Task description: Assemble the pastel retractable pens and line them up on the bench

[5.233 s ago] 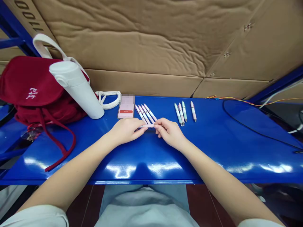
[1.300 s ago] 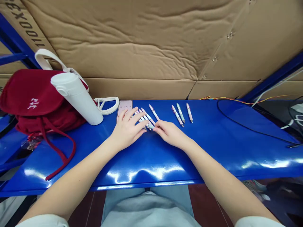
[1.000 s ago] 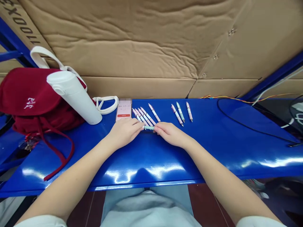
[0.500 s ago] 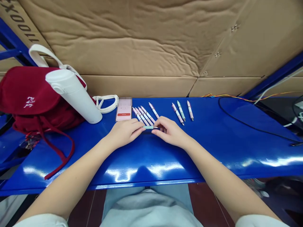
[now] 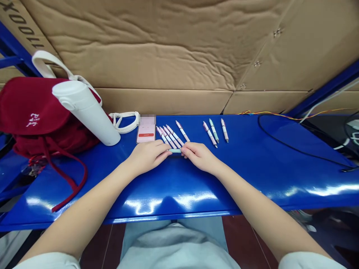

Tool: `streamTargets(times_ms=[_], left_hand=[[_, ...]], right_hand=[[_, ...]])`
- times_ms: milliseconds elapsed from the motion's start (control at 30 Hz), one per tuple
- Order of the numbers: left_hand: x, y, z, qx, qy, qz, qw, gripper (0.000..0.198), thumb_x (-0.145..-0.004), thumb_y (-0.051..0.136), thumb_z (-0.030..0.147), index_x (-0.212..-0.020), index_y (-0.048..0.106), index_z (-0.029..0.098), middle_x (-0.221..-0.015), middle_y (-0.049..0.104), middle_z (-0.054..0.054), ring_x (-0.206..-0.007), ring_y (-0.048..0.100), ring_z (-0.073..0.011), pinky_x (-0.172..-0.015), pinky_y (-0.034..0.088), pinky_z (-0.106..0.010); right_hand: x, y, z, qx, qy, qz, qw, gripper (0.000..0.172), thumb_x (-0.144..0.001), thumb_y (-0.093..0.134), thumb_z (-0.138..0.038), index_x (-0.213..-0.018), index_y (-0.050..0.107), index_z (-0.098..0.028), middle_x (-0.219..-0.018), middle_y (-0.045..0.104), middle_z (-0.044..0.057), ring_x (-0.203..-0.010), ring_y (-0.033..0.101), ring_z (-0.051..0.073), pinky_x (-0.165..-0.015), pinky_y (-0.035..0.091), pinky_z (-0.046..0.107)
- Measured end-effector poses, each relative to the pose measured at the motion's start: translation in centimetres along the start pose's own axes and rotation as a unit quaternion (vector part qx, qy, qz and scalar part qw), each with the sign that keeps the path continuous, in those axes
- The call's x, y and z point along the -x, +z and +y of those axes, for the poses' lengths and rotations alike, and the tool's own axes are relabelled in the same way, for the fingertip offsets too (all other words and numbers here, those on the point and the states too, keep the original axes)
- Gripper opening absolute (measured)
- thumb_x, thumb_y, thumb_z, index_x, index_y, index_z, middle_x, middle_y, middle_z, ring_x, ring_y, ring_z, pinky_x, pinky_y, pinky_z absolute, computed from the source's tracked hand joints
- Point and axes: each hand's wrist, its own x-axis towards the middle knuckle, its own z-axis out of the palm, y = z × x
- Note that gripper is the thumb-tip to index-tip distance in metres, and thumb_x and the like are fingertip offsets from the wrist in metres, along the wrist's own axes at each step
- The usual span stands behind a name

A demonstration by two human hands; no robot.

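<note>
A light green pen (image 5: 175,151) lies level between my two hands, over the blue table (image 5: 174,186). The fingers of my left hand (image 5: 147,156) pinch its left end. My right hand (image 5: 200,157) has thumb and fingers closed round its right end, and the tip is hidden there. Just beyond my hands several pink-and-white pens (image 5: 169,137) lie side by side, with another pink-and-white pen (image 5: 182,131) to their right. Further right rest a pink-and-white pen (image 5: 210,134), a green-and-white pen (image 5: 214,130) and a third pen (image 5: 224,130).
A phone (image 5: 146,131) lies left of the pens. At the left stand a white bottle (image 5: 88,114) and a red bag (image 5: 42,112) with a dangling strap. A black cable (image 5: 297,150) crosses the table's right side. Cardboard (image 5: 168,56) lines the back.
The fingers of my right hand have closed over the pen's metal tip, which showed before. My left hand keeps its hold. The view has shifted slightly.
</note>
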Motion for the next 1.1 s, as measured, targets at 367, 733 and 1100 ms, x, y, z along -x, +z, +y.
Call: streamTargets(times_ms=[367,733,1100], left_hand=[[-0.05,-0.14,0.09,0.028,-0.010,-0.016,0.999,0.034,-0.094,0.035,0.039,-0.100,0.063,0.022,-0.092,0.067,-0.002,-0.081,0.062,-0.0149,-0.063,0.046,-0.022],[-0.09,-0.03,0.02,0.020,-0.019,-0.026,0.999,0.032,-0.094,0.036,0.037,-0.099,0.062,0.021,-0.095,0.068,-0.003,-0.083,0.063,-0.0165,-0.063,0.046,-0.023],[-0.11,0.00,-0.04,0.033,-0.025,-0.033,0.999,0.034,-0.093,0.034,0.039,-0.106,0.061,0.021,-0.098,0.067,-0.004,-0.086,0.063,-0.0174,-0.066,0.048,-0.024]], right_hand=[[0.37,0.20,0.28,-0.034,-0.031,0.063,0.997,0.006,-0.081,0.054,-0.025,-0.078,0.051,-0.020,-0.076,0.055,0.001,-0.069,0.053,0.014,-0.063,0.044,0.027],[0.04,0.50,-0.01,-0.061,0.061,0.016,0.996,0.022,-0.086,0.047,-0.035,-0.074,0.055,-0.018,-0.066,0.056,-0.001,-0.060,0.051,0.012,-0.059,0.042,0.025],[0.07,0.69,0.25,-0.134,0.081,0.026,0.987,0.023,-0.082,0.052,-0.043,-0.085,0.052,-0.019,-0.070,0.058,-0.002,-0.056,0.051,0.010,-0.054,0.042,0.023]])
